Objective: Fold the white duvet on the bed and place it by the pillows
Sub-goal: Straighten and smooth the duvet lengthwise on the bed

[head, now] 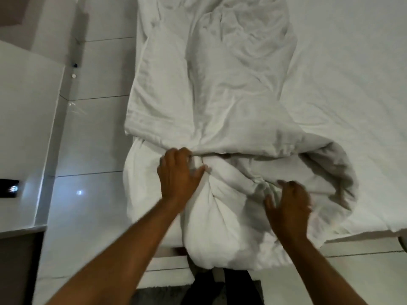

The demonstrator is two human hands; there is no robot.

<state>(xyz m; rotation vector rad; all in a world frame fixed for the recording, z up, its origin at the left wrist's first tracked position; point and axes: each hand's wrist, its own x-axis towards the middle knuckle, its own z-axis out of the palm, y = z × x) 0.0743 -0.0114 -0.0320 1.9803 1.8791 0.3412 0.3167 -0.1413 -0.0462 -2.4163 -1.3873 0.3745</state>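
Observation:
The white duvet lies in a long crumpled strip down the left side of the bed, its near end bunched and hanging over the foot of the bed. My left hand pinches a fold of the duvet at the bunched near end. To the right, my right hand is blurred, its fingers curled into the fabric beside a rolled-up loop of duvet. No pillows are in view.
A glossy tiled floor runs along the left of the bed. A white cabinet or counter with a dark panel stands at far left. Small objects lie on the floor near its top corner. A dark rug sits by my feet.

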